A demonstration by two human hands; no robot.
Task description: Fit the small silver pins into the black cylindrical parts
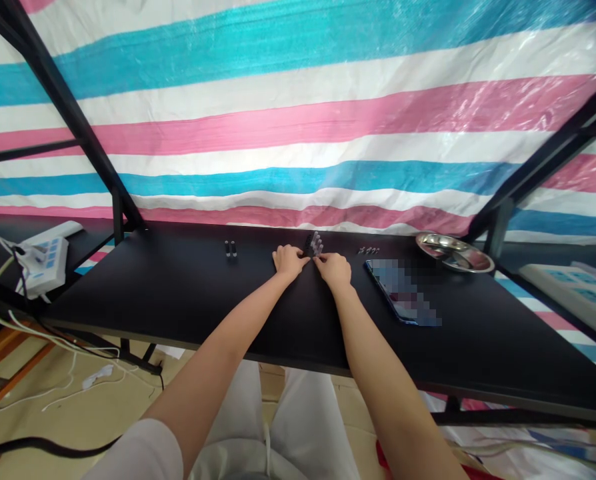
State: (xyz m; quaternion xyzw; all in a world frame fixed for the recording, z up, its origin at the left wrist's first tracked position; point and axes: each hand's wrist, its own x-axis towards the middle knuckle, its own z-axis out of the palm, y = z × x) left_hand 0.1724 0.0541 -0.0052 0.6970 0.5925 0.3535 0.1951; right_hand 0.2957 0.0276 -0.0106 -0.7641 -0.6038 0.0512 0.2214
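Observation:
Near the back of the black table (178, 293), both hands meet at a small dark object with several pale grey, finger-like upright pieces (317, 244); its exact kind is too small to tell. My left hand (289, 261) is closed at its left side, thumb and fingers drawn together toward its base. From the right, my right hand (334, 269) pinches at the same base. The fingers hide the lower part. Left of my hands, two short dark cylinders with pale ends (231, 249) stand side by side. Several tiny greyish pieces (368, 251) lie to the right.
A phone with a blurred screen (403, 293) lies right of my right arm. Behind it is a shiny metal divided dish (455, 253). Black frame posts rise at both table ends. A white power strip (51, 263) with cables sits at far left; striped sheeting hangs behind.

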